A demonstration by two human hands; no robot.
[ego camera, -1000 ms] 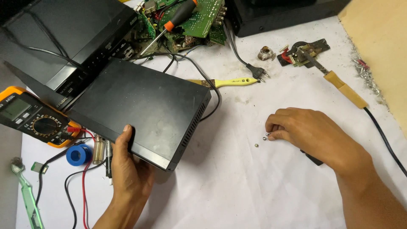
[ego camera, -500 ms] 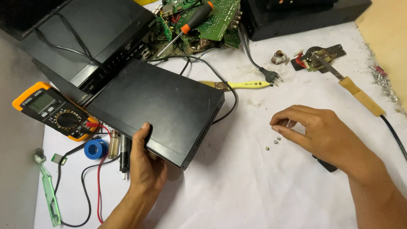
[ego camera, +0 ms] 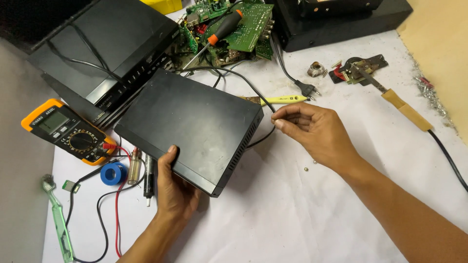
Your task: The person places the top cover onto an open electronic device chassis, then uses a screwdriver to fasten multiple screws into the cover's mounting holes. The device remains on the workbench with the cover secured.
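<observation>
My left hand (ego camera: 174, 187) grips the near edge of a black metal device case (ego camera: 195, 122), thumb on top, holding it slightly tilted above the white sheet. My right hand (ego camera: 317, 131) hovers at the case's right corner. Its thumb and forefinger are pinched on something tiny, apparently a small screw. Two small screws (ego camera: 306, 169) lie loose on the sheet just below that hand. A black cable (ego camera: 258, 141) curls out from under the case near those fingertips.
An orange multimeter (ego camera: 66, 130) with red and black leads, a blue tape roll (ego camera: 113, 173) and a green toothbrush (ego camera: 58, 219) lie left. At the back are a black player (ego camera: 107, 44), circuit boards with a screwdriver (ego camera: 222, 31), yellow tweezers (ego camera: 282, 100), a plug (ego camera: 307, 89) and a soldering iron (ego camera: 404, 109).
My right hand has left the loose screws on the sheet and moved left and up to the case's right corner, fingers pinched. My left hand still holds the case.
</observation>
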